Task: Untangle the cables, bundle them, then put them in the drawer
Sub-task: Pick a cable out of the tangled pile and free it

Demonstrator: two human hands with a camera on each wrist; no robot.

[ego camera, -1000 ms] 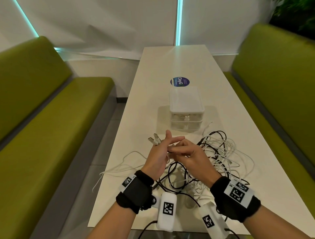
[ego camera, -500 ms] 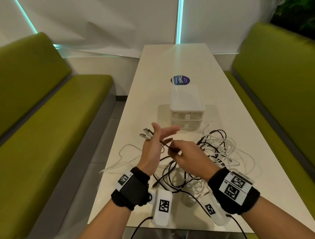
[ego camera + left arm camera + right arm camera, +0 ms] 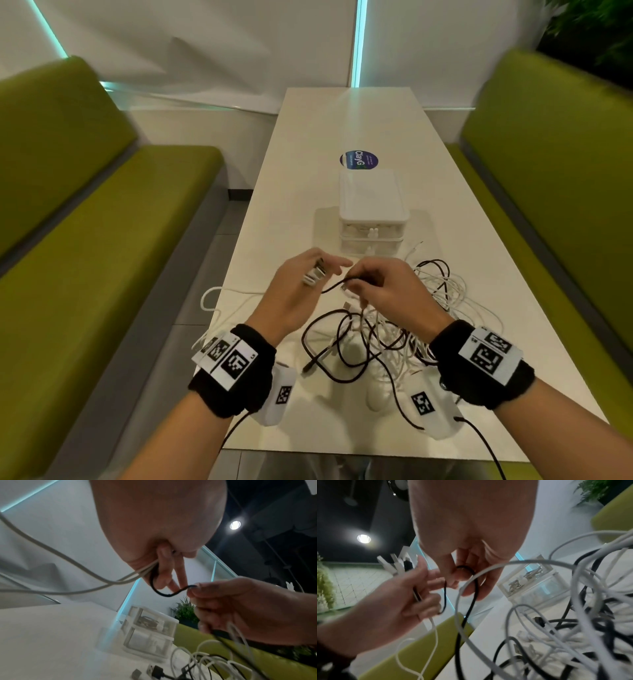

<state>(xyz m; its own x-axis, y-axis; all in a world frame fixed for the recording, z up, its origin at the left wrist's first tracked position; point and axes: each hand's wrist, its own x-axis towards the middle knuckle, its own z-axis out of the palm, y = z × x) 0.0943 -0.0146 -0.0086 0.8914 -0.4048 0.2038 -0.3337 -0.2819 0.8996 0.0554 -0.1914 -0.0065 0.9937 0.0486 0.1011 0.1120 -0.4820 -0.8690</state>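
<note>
Above the tabletop [image 3: 291, 192], at 6 o'clock from the drawer unit [image 3: 373, 219], left hand [image 3: 294, 294] now grips gathered plugs [image 3: 317, 274] while right hand [image 3: 387, 291] fingers pinch the black cable [image 3: 334, 287] newly drawn out, untangling under way.

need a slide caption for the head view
Left hand holds gathered cable ends while right hand pinches a black cable above the tangled pile.
</note>
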